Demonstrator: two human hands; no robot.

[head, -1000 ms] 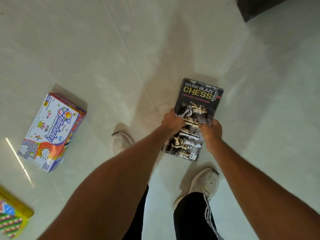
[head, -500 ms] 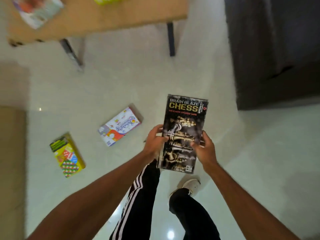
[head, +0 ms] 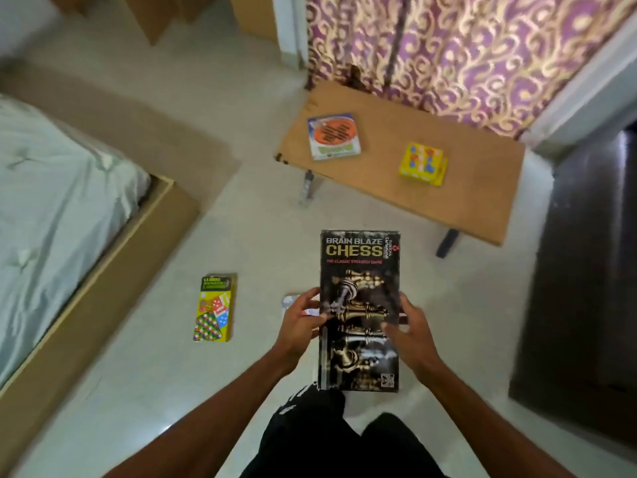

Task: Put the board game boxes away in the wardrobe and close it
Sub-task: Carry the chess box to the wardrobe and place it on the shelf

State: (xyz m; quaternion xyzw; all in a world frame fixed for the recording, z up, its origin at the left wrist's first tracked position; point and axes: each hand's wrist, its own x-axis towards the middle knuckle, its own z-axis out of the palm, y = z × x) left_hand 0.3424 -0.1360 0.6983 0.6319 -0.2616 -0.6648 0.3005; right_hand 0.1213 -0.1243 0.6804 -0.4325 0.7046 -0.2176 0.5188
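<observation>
I hold a black chess box (head: 360, 270) flat in front of me, above the floor. My left hand (head: 300, 322) grips its left edge and my right hand (head: 412, 334) grips its right edge. A yellow ludo box (head: 213, 307) lies on the floor to the left. Another colourful box (head: 293, 301) on the floor is mostly hidden behind my left hand. On the low wooden table (head: 482, 188) lie an orange-and-white box (head: 332, 136) and a small yellow box (head: 423, 163). Some brown wooden furniture (head: 165, 12) stands at the top left; I cannot tell whether it is the wardrobe.
A bed (head: 51, 188) with a pale sheet and wooden frame fills the left side. A dark cabinet or door (head: 586, 270) stands on the right. A purple patterned curtain (head: 465, 46) hangs behind the table. The floor is pale tile.
I have stood up with the chess box lifted off the floor, and my view has risen to take in the bed, the table and the curtain.
</observation>
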